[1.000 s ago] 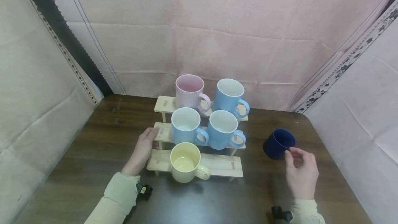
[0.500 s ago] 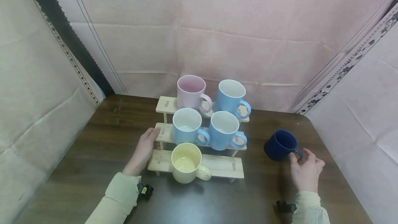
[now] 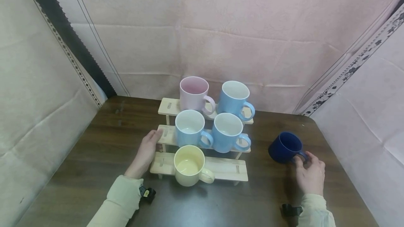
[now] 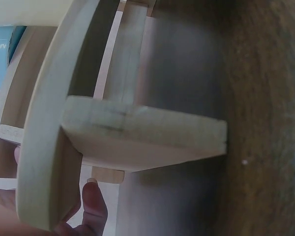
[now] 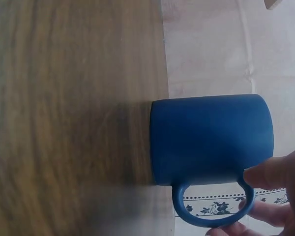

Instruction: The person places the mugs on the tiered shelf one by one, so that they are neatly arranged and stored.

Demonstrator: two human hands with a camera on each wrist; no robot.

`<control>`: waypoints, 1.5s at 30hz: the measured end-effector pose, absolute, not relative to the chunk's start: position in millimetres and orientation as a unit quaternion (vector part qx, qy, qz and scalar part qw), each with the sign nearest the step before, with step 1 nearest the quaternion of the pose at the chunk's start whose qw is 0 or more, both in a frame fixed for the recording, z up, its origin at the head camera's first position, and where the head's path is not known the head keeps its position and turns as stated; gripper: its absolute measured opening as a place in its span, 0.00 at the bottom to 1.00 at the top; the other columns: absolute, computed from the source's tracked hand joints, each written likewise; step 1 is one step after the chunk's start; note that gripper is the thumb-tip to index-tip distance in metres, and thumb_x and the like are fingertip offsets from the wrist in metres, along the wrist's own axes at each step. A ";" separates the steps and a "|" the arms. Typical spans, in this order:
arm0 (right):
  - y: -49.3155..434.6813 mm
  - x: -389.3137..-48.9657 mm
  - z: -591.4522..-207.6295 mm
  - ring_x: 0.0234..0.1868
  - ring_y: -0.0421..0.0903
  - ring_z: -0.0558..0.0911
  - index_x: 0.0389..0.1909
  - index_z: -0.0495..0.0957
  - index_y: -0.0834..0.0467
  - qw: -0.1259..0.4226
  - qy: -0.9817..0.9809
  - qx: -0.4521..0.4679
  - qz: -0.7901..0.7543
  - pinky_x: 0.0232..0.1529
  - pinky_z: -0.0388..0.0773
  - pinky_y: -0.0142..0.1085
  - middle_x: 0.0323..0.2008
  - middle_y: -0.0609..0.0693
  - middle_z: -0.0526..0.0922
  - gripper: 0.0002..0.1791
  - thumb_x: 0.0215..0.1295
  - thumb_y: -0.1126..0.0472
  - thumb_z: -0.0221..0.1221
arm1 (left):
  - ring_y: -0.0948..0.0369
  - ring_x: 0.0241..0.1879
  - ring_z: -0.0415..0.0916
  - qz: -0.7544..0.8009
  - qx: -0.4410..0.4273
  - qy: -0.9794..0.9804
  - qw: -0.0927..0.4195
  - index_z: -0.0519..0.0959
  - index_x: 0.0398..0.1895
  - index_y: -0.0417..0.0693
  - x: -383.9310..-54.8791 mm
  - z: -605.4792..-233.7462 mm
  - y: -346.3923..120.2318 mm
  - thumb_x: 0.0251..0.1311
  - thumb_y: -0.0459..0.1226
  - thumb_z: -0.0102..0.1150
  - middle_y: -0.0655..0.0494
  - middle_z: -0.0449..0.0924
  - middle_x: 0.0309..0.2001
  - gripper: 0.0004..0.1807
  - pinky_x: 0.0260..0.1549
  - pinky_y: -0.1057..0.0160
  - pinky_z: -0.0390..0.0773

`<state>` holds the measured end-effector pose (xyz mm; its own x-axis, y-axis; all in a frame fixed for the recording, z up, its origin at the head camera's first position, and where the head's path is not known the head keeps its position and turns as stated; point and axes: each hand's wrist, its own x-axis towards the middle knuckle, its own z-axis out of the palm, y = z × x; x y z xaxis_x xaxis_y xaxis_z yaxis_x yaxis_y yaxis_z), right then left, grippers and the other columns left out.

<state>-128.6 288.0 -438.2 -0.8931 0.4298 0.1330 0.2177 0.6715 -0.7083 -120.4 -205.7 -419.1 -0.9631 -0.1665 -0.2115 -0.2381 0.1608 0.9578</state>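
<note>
A dark blue mug [image 3: 282,149] stands upright on the table, right of a three-step wooden rack [image 3: 225,168]. My right hand [image 3: 311,176] pinches its handle between thumb and fingers; the right wrist view shows the thumb on the top of the handle [image 5: 191,219] and fingertips around its outer side. At the rack's left end, my left hand [image 3: 143,155] grips the middle step, and the left wrist view has its fingers [image 4: 94,201] under the wooden board [image 4: 39,172].
On the rack's top step stand a pink mug [image 3: 190,99] and a light blue mug [image 3: 231,101]. Two more light blue mugs [image 3: 186,134] share the middle step. A pale yellow mug [image 3: 186,171] occupies the lowest step. Cloth walls [image 3: 221,52] surround the brown table [image 3: 104,157].
The dark blue mug has turned so its handle points right toward me. My right hand has shifted right with it, onto the handle. My left hand stays on the rack.
</note>
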 end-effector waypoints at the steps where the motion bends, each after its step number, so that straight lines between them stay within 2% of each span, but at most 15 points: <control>1: 288.2 -128.3 -438.3 0.56 0.71 0.63 0.64 0.64 0.72 0.147 -0.902 -0.180 0.363 0.57 0.57 0.60 0.57 0.74 0.61 0.29 0.71 0.55 0.52 | 0.54 0.42 0.65 0.633 -0.133 0.762 0.027 0.69 0.52 0.40 -120.2 -419.1 -205.6 0.74 0.57 0.33 0.47 0.70 0.43 0.29 0.41 0.58 0.65; 6: 290.3 -126.4 -439.0 0.54 0.71 0.66 0.61 0.66 0.73 0.142 -0.905 -0.181 0.358 0.56 0.59 0.60 0.55 0.73 0.63 0.27 0.72 0.55 0.51 | 0.54 0.40 0.66 0.636 -0.136 0.760 0.024 0.70 0.51 0.41 -120.7 -420.4 -204.8 0.74 0.56 0.34 0.49 0.70 0.40 0.28 0.40 0.58 0.65; 13: 293.3 -119.0 -437.0 0.53 0.70 0.68 0.59 0.67 0.73 0.102 -0.916 -0.176 0.345 0.54 0.61 0.61 0.52 0.72 0.67 0.29 0.75 0.50 0.48 | 0.54 0.39 0.66 0.637 -0.139 0.758 0.024 0.70 0.51 0.41 -120.9 -420.4 -205.4 0.74 0.56 0.34 0.49 0.69 0.39 0.28 0.39 0.59 0.65; 19: 295.5 -111.4 -438.9 0.51 0.67 0.71 0.57 0.69 0.71 0.105 -0.920 -0.167 0.338 0.52 0.63 0.58 0.49 0.70 0.72 0.28 0.73 0.50 0.52 | 0.53 0.40 0.66 0.636 -0.141 0.758 0.026 0.70 0.51 0.41 -120.5 -419.0 -205.2 0.74 0.56 0.34 0.48 0.69 0.40 0.27 0.40 0.58 0.65; 24: 297.1 -109.2 -441.0 0.52 0.67 0.72 0.57 0.69 0.70 0.085 -0.925 -0.165 0.332 0.53 0.63 0.59 0.50 0.70 0.74 0.28 0.72 0.48 0.53 | 0.53 0.42 0.65 0.630 -0.141 0.763 0.031 0.69 0.52 0.41 -119.5 -417.6 -206.2 0.74 0.58 0.34 0.47 0.69 0.42 0.29 0.40 0.58 0.64; 26: 297.1 -107.6 -441.8 0.50 0.66 0.75 0.57 0.70 0.69 0.082 -0.926 -0.165 0.328 0.51 0.65 0.56 0.48 0.69 0.77 0.28 0.72 0.48 0.53 | 0.53 0.41 0.65 0.631 -0.141 0.762 0.031 0.69 0.51 0.41 -119.5 -417.7 -205.8 0.74 0.57 0.34 0.48 0.69 0.40 0.29 0.40 0.58 0.64; 28: 296.2 -105.7 -442.6 0.44 0.60 0.81 0.55 0.72 0.68 0.085 -0.927 -0.164 0.327 0.46 0.69 0.49 0.44 0.66 0.81 0.26 0.72 0.49 0.54 | 0.53 0.39 0.65 0.632 -0.142 0.761 0.028 0.69 0.50 0.41 -119.9 -418.2 -205.3 0.74 0.56 0.34 0.48 0.68 0.38 0.28 0.39 0.58 0.64; 30: 294.7 -104.6 -443.4 0.35 0.50 0.85 0.54 0.73 0.66 0.091 -0.925 -0.163 0.331 0.41 0.71 0.38 0.41 0.63 0.84 0.23 0.71 0.50 0.55 | 0.53 0.38 0.65 0.633 -0.143 0.761 0.027 0.69 0.49 0.41 -120.2 -418.4 -204.9 0.74 0.56 0.34 0.49 0.68 0.37 0.27 0.38 0.59 0.65; 32: 292.5 -104.1 -444.5 0.28 0.41 0.84 0.52 0.74 0.66 0.096 -0.923 -0.160 0.337 0.34 0.69 0.27 0.38 0.62 0.85 0.21 0.71 0.52 0.56 | 0.53 0.39 0.65 0.633 -0.143 0.760 0.028 0.69 0.49 0.41 -120.1 -418.8 -204.9 0.74 0.56 0.34 0.49 0.68 0.38 0.27 0.39 0.59 0.64; 34: 290.3 -103.8 -445.5 0.24 0.34 0.82 0.51 0.75 0.66 0.106 -0.919 -0.159 0.346 0.30 0.67 0.21 0.37 0.62 0.85 0.20 0.70 0.53 0.57 | 0.53 0.40 0.65 0.632 -0.143 0.761 0.030 0.69 0.50 0.41 -119.8 -418.8 -205.1 0.74 0.57 0.34 0.48 0.68 0.39 0.28 0.39 0.58 0.64; 40: 284.5 -105.0 -445.8 0.22 0.25 0.75 0.49 0.75 0.69 0.146 -0.911 -0.161 0.351 0.26 0.67 0.21 0.42 0.65 0.78 0.17 0.70 0.58 0.57 | 0.53 0.41 0.65 0.630 -0.142 0.763 0.034 0.68 0.52 0.41 -119.6 -419.1 -205.5 0.73 0.58 0.34 0.48 0.68 0.41 0.29 0.39 0.58 0.64; 45: 282.2 -105.8 -446.9 0.20 0.23 0.71 0.46 0.76 0.70 0.182 -0.907 -0.166 0.342 0.22 0.67 0.22 0.40 0.64 0.79 0.14 0.68 0.62 0.58 | 0.53 0.41 0.65 0.632 -0.143 0.761 0.031 0.69 0.51 0.41 -120.8 -418.6 -204.9 0.74 0.57 0.34 0.47 0.68 0.41 0.28 0.39 0.58 0.64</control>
